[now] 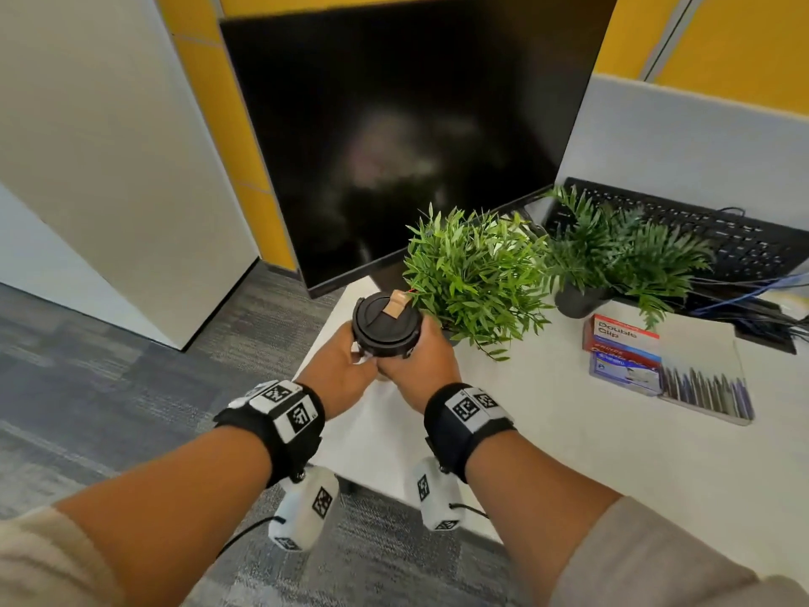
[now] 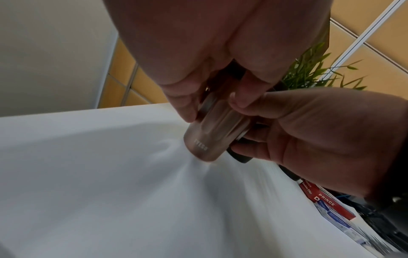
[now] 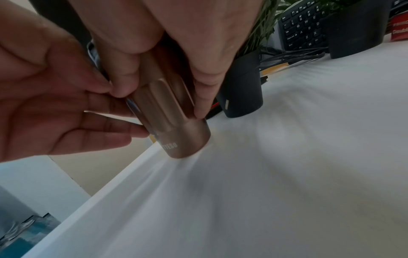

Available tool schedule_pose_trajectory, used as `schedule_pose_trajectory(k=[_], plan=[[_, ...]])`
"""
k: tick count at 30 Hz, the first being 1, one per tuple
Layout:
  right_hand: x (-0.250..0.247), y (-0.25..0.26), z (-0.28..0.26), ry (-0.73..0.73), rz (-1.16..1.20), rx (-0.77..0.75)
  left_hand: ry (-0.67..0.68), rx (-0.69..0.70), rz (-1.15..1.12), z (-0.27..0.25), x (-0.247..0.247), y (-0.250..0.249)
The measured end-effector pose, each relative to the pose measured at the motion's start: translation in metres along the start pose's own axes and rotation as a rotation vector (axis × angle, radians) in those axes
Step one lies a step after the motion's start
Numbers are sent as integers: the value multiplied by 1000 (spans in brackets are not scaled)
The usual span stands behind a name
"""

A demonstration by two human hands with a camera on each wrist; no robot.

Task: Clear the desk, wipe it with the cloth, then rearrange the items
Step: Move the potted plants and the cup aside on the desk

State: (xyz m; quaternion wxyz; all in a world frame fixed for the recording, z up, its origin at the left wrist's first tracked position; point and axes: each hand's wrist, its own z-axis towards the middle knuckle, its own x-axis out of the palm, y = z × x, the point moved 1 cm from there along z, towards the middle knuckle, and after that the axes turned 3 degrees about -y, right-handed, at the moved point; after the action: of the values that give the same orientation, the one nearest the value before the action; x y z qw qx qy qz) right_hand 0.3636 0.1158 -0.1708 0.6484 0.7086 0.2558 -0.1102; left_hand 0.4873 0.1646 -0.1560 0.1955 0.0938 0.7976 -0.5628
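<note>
A copper-coloured tumbler (image 1: 385, 319) with a black lid is upright over the white desk (image 1: 569, 453), near its left front corner. My left hand (image 1: 348, 361) grips it from the left and my right hand (image 1: 418, 357) from the right. In the left wrist view, the left hand (image 2: 198, 52) wraps thumb and fingers round the tumbler (image 2: 212, 132), with the right hand (image 2: 320, 139) beside it. The right wrist view shows the right hand (image 3: 176, 43) round the tumbler (image 3: 176, 125) and the left hand (image 3: 55, 104) touching its side. The base is at or just above the desk (image 3: 287, 174); I cannot tell which.
Close to the right of the tumbler stands a potted plant (image 1: 473, 273), with a second plant (image 1: 613, 251) further right. A dark monitor (image 1: 416, 146) rises behind. A black keyboard (image 1: 722, 238), cables, clip boxes (image 1: 621, 343) and a notebook (image 1: 709, 383) lie at the right. Carpeted floor (image 1: 131, 387) is left of the desk edge.
</note>
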Motion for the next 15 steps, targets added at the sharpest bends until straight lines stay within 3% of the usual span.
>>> schedule_pose_trajectory(k=[5,10,13,15], plan=[[-2,-2,5,13,-39,36,-3,-12,74,3,4,-4],[-23,-9,-17,78,-93,97,90,-226,458,-8,9,8],[-59,-30,-33,60,-87,140,201,-141,616,-31,22,-6],[-96,-44,-43,-19,-96,127,279,-30,592,-46,40,-25]])
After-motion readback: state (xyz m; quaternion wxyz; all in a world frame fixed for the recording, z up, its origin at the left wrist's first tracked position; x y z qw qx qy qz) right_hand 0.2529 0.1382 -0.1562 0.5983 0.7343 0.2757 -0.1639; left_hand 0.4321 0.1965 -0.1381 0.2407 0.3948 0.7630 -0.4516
